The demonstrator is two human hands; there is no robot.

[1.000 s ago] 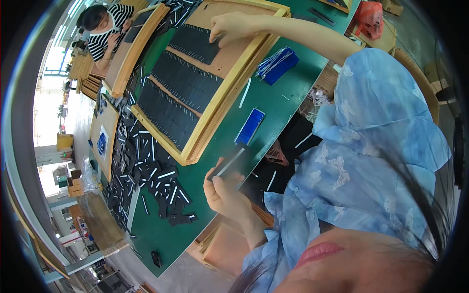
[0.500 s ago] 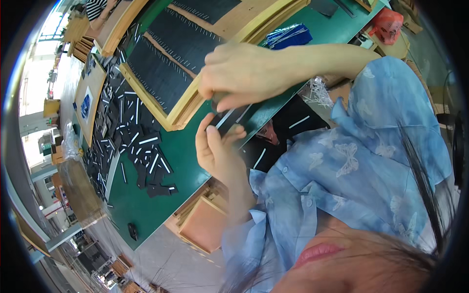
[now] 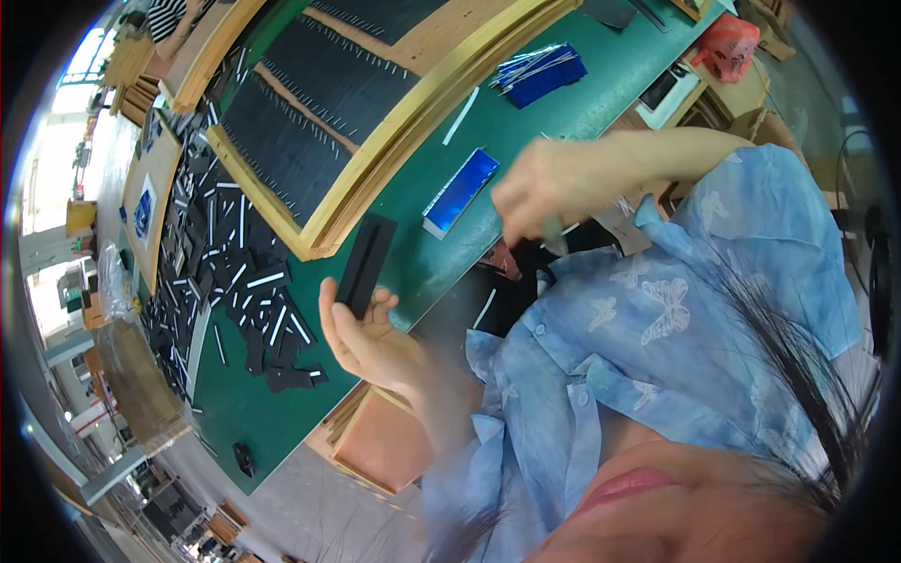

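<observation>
Over the near edge of the green table (image 3: 267, 418), the left hand (image 3: 375, 349) holds a black strip (image 3: 368, 261) that points toward the far side. Off to the right, the right hand (image 3: 549, 192) is curled and blurred, so I cannot tell what it grips. Farther off lie a wooden frame (image 3: 404, 150), a blue packet (image 3: 462, 192) to its right and heaped black pieces (image 3: 249, 261) at left

This is a workshop or factory floor, shown by the long green surface (image 3: 272, 422) strewn with black pieces (image 3: 246, 272), the wood-framed tray (image 3: 389, 147) of black sheets (image 3: 343, 84) and the co-worker (image 3: 169, 19) in stripes at another station.
</observation>
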